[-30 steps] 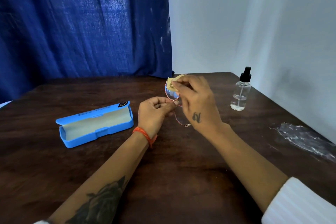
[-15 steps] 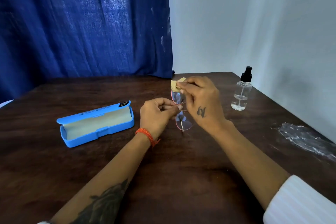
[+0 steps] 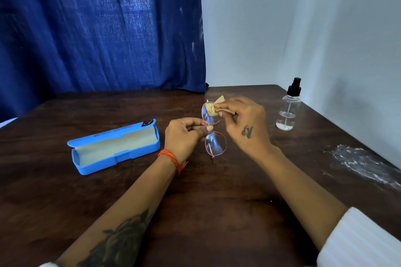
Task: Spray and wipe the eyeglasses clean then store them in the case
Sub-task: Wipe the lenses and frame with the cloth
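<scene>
Eyeglasses (image 3: 213, 129) had turned since a moment before, so both lenses now faced up — the left hand (image 3: 184, 138) pinched the bridge while the right hand (image 3: 245, 123) pinched a tan cloth (image 3: 213, 107) onto the far lens. Wiping looked underway; the open blue case (image 3: 115, 147) sat well apart leftward, the spray bottle (image 3: 289, 107) near the table's (image 3: 217, 212) right edge — open wood between.

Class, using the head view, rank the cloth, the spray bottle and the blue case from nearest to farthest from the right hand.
1. Cloth: pinched by the right hand.
2. Spray bottle: standing to its right.
3. Blue case: open, far left, beyond the left hand.
</scene>
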Available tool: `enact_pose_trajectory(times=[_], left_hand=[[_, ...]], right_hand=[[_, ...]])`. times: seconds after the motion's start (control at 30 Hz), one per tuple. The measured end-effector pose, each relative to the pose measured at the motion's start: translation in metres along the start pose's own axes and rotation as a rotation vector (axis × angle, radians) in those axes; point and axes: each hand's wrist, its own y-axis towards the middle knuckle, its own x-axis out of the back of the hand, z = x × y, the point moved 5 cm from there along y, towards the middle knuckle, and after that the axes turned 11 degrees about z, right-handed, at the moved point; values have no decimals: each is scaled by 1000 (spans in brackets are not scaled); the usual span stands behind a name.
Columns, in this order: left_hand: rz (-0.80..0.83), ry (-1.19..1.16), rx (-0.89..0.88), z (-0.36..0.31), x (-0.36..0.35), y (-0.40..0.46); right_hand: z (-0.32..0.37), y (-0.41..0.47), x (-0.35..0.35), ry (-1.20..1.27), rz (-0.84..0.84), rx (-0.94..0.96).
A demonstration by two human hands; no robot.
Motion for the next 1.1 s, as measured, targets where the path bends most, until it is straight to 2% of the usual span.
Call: enact_pose_trajectory(times=[0.1, 0.23, 0.43, 0.57, 0.7, 0.8, 0.93, 1.1], left_hand=[[9, -10, 3, 1, -2, -2], [30, -6, -8, 0, -3, -2], [12, -19, 3, 1, -1, -3], [-8, -40, 14, 0, -1, -3], [3, -22, 0, -2, -3, -5], [16, -3, -30, -4, -4, -6], [4, 12, -50, -5, -1, -5], [3, -22, -22, -2, 0, -4]], right_hand=[[6, 0, -3, -27, -14, 22], [18, -6, -16, -49, 127, 170], [-1, -5, -13, 134, 181, 22], [-9, -2, -3, 69, 78, -36], [-3, 1, -3, 23, 12, -9], [10, -2, -9, -12, 51, 71], [13, -7, -16, 24, 183, 125], [3, -4, -9, 4, 168, 91]])
